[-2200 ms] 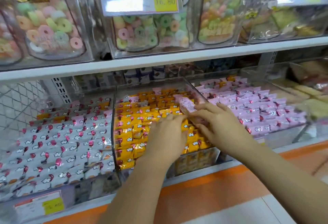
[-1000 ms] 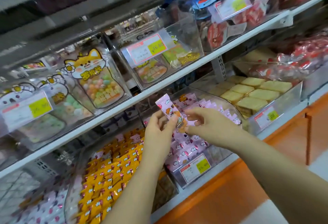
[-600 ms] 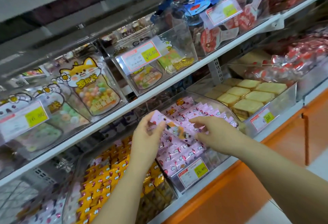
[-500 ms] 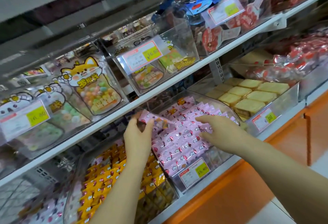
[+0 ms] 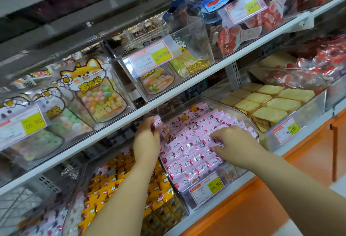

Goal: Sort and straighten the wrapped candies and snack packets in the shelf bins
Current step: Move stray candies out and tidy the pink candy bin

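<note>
Two hands work apart over the pink bin (image 5: 241, 113). The left hand (image 5: 148, 139) pinches one pink packet (image 5: 158, 121) at the bin's back left corner, just under the shelf board (image 5: 187, 93). The right hand (image 5: 236, 142) lies on the pink rows (image 5: 189, 153), fingers spread, tips pressing the wrappers down; it holds nothing that we can see.

Change noted: two seconds ago both hands were over the yellow bin (image 5: 116, 185), lifting this stray pink packet out of it. One second ago the packet stood upright between both hands, above the pink rows. Now only the left hand has it, low and tilted, touching or nearly touching the packets at the back. The right hand has let go and dropped onto the rows nearer the front.

Reading: the sort of this one packet looks nearly done. It is in its proper bin's space but not yet released. We judge the right hand is flattening the rows to make room or keep them in line.

Outward: price label (image 5: 207, 187) on the bin front, biscuit bin (image 5: 265, 104) to the right. A few pink packets show among the yellow ones at the lower left, so more sorting likely remains.
</note>
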